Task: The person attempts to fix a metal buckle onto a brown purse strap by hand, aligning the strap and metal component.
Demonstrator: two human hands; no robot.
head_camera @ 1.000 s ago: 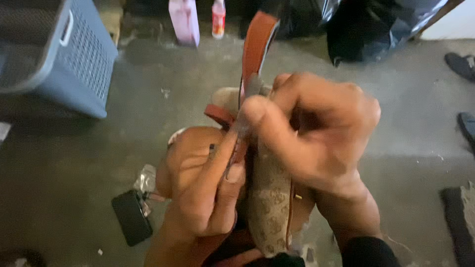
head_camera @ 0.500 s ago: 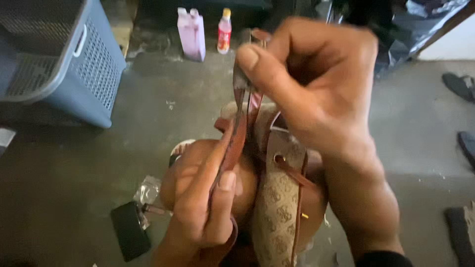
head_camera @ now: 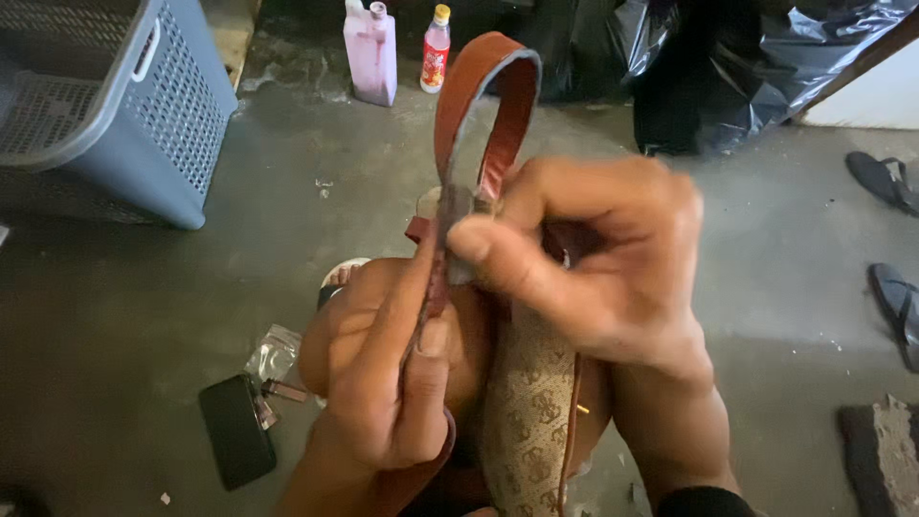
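My left hand [head_camera: 392,383] grips a brown leather strap [head_camera: 483,105] low down, thumb pressed along it. My right hand [head_camera: 593,268] pinches the same strap higher up, around a small metal fitting [head_camera: 458,203], with the fingers curled shut. Above the hands the strap bends into a tall loop. Under the hands lies a beige patterned bag [head_camera: 526,421] with brown trim, resting over my knees.
A grey-blue laundry basket [head_camera: 134,115] stands at the far left. A pink jug [head_camera: 371,53] and a small red bottle [head_camera: 436,48] stand at the back, by black plastic bags [head_camera: 728,67]. A black phone [head_camera: 236,431] lies on the concrete floor; sandals [head_camera: 885,182] at right.
My right hand has come down along the strap toward the left hand, and the strap's loop now stands clear above both hands.
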